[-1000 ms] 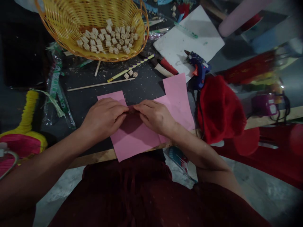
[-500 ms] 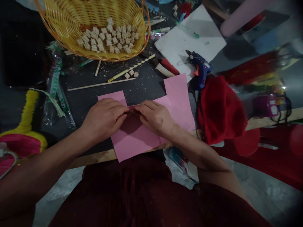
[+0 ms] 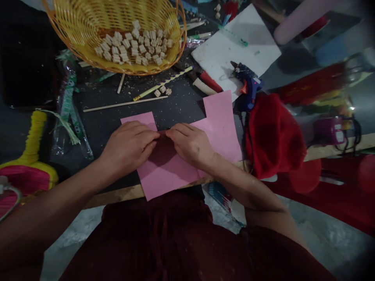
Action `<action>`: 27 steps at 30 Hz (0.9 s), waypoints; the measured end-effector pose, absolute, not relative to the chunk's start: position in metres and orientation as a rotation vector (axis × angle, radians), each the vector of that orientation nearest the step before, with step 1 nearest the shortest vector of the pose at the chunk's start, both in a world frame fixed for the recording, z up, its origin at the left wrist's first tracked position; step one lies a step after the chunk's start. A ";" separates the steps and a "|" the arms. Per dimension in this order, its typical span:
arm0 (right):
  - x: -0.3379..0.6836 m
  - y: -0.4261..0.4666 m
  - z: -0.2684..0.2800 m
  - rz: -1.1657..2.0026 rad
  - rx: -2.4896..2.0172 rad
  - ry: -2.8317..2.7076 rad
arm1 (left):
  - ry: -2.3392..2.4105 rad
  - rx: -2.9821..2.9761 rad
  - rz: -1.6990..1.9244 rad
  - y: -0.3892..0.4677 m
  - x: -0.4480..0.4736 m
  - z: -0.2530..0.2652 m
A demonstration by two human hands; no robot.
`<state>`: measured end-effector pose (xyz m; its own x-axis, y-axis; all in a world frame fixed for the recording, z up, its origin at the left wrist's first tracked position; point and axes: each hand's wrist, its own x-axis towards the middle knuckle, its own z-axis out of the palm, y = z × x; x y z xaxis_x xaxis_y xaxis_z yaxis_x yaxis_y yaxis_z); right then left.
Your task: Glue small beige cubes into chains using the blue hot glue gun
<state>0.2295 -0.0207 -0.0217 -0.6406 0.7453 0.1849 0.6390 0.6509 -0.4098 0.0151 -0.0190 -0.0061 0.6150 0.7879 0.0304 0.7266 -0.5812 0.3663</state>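
A pink sheet of paper (image 3: 175, 173) with cut-out corners lies at the table's front edge, its near part hanging over. My left hand (image 3: 129, 142) pinches its far edge, thumb under the bent fingers. Close beside it, my right hand (image 3: 191, 142) grips the same edge, fingertips a small gap from the left ones. Between the hands a narrow strip of the edge looks folded and darker. One flap of the sheet shows behind my left hand, and a larger one rises to the right of my right hand.
Beyond the paper stands a yellow wicker basket (image 3: 84, 47) holding many small wooden pieces. A thin stick (image 3: 125, 104) and a striped pencil (image 3: 164, 84) lie in front of it. To the right are a blue glue gun (image 3: 249, 84), white paper (image 3: 211, 54) and red cloth (image 3: 272, 136).
My right fingertips have shifted slightly along the far edge. My left hand and the pink paper stay in almost the same place.
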 end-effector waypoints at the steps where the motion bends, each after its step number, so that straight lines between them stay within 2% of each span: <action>1: 0.230 -0.021 -0.020 0.444 -1.113 -2.541 | 1.218 2.524 0.268 -0.019 0.015 -0.006; 27: 0.227 -0.025 -0.024 0.348 -1.225 -2.530 | 1.211 2.528 0.282 -0.018 0.016 -0.006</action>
<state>0.2274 -0.0253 -0.0237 -0.5871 0.7919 0.1681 0.7172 0.6051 -0.3456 0.0162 -0.0178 -0.0056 0.6208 0.7830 0.0383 0.7193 -0.5883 0.3696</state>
